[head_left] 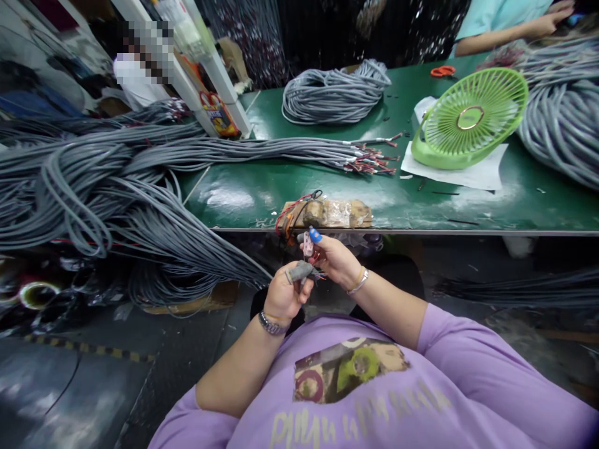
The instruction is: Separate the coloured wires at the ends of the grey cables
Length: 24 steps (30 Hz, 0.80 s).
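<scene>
You hold the work just below the front edge of the green bench (290, 181); the fingers of your left hand (283, 296), its thumb in a grey finger cot (300, 270), close on thin coloured wires (320, 274); the fingers of your right hand (337, 257), its thumb wrapped in blue (315, 234), pinch a small pale piece (307, 244), possibly a connector; whether any wire is joined to it cannot be told.

As to progress, the wires between your hands are bared and fanned out loosely, so this piece is judged part-done; on the bench, the grey cable bundle (262, 149) lies with its reddish wire ends (372, 163) exposed, so the outer jackets appear already stripped there; no fitted part can be made out on those ends, and that portion is judged outstanding; the coiled grey cable (332, 96) behind lies untouched, its ends not clearly visible.
</scene>
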Tool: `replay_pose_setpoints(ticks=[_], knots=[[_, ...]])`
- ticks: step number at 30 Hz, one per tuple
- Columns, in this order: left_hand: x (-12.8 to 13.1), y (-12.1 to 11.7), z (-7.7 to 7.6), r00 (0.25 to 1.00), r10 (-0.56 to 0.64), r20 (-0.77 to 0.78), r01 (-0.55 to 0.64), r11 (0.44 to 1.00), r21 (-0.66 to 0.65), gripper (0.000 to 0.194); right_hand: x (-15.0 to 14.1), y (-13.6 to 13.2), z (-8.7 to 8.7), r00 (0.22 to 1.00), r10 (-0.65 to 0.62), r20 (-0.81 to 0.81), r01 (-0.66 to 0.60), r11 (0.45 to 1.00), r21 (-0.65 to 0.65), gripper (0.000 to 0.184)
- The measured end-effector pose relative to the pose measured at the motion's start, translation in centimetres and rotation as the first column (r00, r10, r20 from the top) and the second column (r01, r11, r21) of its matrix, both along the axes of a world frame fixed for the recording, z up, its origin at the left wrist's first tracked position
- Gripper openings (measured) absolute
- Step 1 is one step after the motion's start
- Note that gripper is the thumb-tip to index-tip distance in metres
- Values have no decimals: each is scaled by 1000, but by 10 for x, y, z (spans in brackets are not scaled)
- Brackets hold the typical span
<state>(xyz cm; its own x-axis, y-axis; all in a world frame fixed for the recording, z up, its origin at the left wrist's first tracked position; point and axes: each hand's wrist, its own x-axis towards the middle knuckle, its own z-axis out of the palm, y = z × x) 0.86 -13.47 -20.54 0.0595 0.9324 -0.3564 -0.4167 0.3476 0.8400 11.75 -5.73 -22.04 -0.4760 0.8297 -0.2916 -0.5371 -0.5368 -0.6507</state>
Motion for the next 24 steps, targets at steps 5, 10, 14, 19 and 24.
replay_pose_setpoints(ticks=[5,10,14,19,24], knots=[[2,1,-6,999,-23,-21,23,1000,-21,28,-2,-1,1,999,-45,16,45,999,-27,32],[2,-1,-2,1000,-9,-18,9,1000,-28,29,2,-3,-2,1000,3,2,-3,999,-34,38],[3,-11,1,999,33,-10,-33,999,-4,28,7,-2,-1,995,103,-6,-103,989,-102,50],[12,-26,0,994,90,-56,-88,996,33,27,8,-2,5,983,185,0,-185,983,-2,47],[16,-27,-1,972,231,-37,-226,969,103,26,6,-4,-1,994,108,6,-109,993,40,36]])
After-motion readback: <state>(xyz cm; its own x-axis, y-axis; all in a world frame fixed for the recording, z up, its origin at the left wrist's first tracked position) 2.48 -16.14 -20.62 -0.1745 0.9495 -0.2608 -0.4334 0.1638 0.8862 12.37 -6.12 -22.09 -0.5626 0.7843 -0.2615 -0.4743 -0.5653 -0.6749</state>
